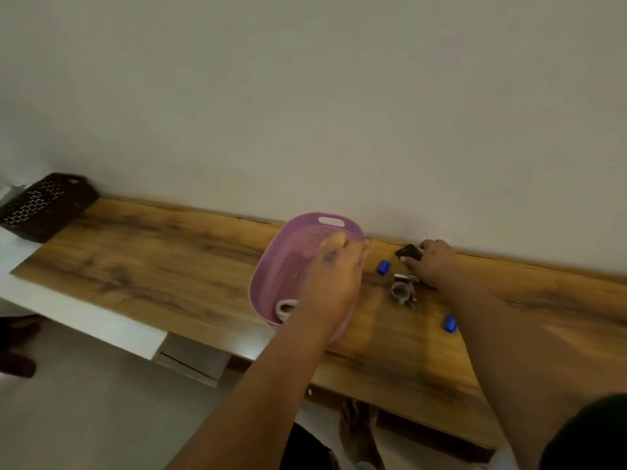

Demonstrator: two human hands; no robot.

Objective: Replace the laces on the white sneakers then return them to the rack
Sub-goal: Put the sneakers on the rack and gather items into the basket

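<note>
Here, at the centre of the frame, I see the fingers of the left hand curled over the far rim of a pink basket, though motion blur keeps me from telling whether they truly grip it. Just right of centre, the right hand has its fingers and thumb closed round a small black object close to the wall.

Between the two hands a blue cap-like piece lies on the wooden tabletop. Below the right hand sit a short metal cylinder and a small roll of tape, touching or nearly so. A second blue piece lies lower right, beside the right forearm. Inside the basket's near end I make out a pale coiled strip, possibly a lace; I cannot tell. No white sneakers or rack appear in my view.

At far left, a dark perforated basket rests at the tabletop's end.
</note>
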